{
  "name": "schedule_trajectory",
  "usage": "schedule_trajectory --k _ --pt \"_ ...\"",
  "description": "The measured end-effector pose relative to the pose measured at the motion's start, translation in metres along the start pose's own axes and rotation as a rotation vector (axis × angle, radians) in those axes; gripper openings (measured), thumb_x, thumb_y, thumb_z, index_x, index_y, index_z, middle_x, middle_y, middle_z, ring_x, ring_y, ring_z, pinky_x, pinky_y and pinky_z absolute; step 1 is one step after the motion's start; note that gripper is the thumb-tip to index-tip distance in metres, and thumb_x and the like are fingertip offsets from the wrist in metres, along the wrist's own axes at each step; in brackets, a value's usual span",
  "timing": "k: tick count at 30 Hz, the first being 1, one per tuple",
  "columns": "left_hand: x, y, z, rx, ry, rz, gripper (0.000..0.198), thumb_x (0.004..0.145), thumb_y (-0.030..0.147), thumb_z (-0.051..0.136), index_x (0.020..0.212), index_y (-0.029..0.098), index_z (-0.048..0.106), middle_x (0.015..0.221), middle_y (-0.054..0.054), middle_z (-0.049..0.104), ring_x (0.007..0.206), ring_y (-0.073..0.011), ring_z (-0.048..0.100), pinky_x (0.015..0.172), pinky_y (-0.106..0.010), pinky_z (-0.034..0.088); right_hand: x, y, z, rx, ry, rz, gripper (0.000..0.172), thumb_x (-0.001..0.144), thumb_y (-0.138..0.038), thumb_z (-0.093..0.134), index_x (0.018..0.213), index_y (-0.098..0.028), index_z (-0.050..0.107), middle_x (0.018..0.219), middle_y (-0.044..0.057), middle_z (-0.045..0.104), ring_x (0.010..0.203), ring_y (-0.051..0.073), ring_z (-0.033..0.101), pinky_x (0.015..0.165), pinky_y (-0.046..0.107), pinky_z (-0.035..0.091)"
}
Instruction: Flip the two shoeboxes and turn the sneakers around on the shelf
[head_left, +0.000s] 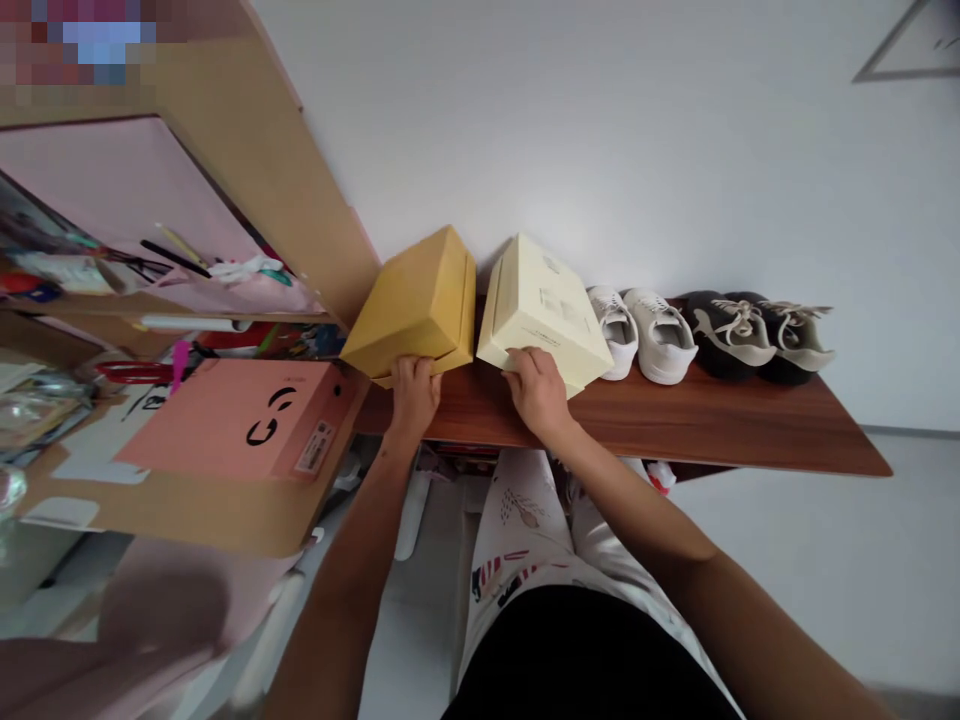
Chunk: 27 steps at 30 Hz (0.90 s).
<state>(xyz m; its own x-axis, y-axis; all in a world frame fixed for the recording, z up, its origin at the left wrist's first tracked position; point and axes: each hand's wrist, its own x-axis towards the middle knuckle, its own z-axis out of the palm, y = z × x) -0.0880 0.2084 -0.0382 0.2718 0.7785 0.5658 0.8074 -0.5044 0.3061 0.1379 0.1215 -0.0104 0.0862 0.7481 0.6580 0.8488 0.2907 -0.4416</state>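
Observation:
Two lidded shoeboxes stand side by side on a dark wooden shelf top (720, 425) against the wall. My left hand (415, 395) grips the near lower edge of the yellow shoebox (409, 310), its fingers bent over the lid's rim. On the cream shoebox (551, 305), my right hand (538, 388) holds the near edge, thumb and fingers closed at the rim. A narrow gap separates the two boxes. White sneakers (660, 335) sit just right of the cream shoebox, and black-and-beige shoes (739, 335) with loose laces are beyond them.
At left, a pink box (240, 415) with black lettering lies on a light wooden desk (225, 515) among stationery and papers. A pink chair (165, 600) is below it. The desk's upright panel (322, 190) borders the yellow shoebox. My legs are close to the shelf's front.

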Motion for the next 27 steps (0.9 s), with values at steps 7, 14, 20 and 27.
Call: schedule_trajectory --k 7,14,20,27 --pt "-0.022 -0.022 0.017 0.120 -0.242 0.208 0.010 0.093 0.022 0.057 0.098 0.019 0.064 0.099 -0.013 0.056 0.099 -0.0296 0.052 0.090 -0.044 0.046 -0.033 0.035 0.023 -0.265 -0.283 -0.103 0.031 0.101 -0.013 0.040 0.112 -0.019 0.068 0.105 0.011 0.063 0.090 0.025 0.051 0.084 0.036 0.044" --pt "-0.017 -0.025 0.033 0.047 -0.242 0.210 0.015 0.098 0.029 0.054 0.096 0.019 0.064 0.096 -0.010 0.058 0.099 -0.0269 0.054 0.091 -0.041 0.047 -0.040 0.048 0.041 -0.329 -0.388 -0.078 0.032 0.102 -0.015 0.039 0.116 -0.019 0.068 0.108 0.012 0.063 0.095 0.026 0.050 0.085 0.036 0.040" --pt "-0.011 -0.021 0.037 -0.021 -0.288 0.210 0.023 0.101 0.029 0.047 0.096 0.019 0.066 0.095 -0.010 0.060 0.099 -0.0257 0.055 0.093 -0.040 0.046 -0.042 0.049 0.044 -0.288 -0.346 -0.038 0.034 0.101 -0.012 0.039 0.118 -0.021 0.067 0.107 0.012 0.063 0.094 0.026 0.050 0.086 0.036 0.040" --pt "-0.001 -0.026 0.027 0.055 -0.329 0.169 0.026 0.098 0.031 0.045 0.094 0.019 0.068 0.096 -0.013 0.061 0.099 -0.0282 0.055 0.095 -0.044 0.046 -0.047 0.044 0.047 -0.191 -0.214 0.018 0.029 0.100 -0.015 0.045 0.113 -0.022 0.070 0.106 0.011 0.062 0.095 0.025 0.050 0.087 0.036 0.041"
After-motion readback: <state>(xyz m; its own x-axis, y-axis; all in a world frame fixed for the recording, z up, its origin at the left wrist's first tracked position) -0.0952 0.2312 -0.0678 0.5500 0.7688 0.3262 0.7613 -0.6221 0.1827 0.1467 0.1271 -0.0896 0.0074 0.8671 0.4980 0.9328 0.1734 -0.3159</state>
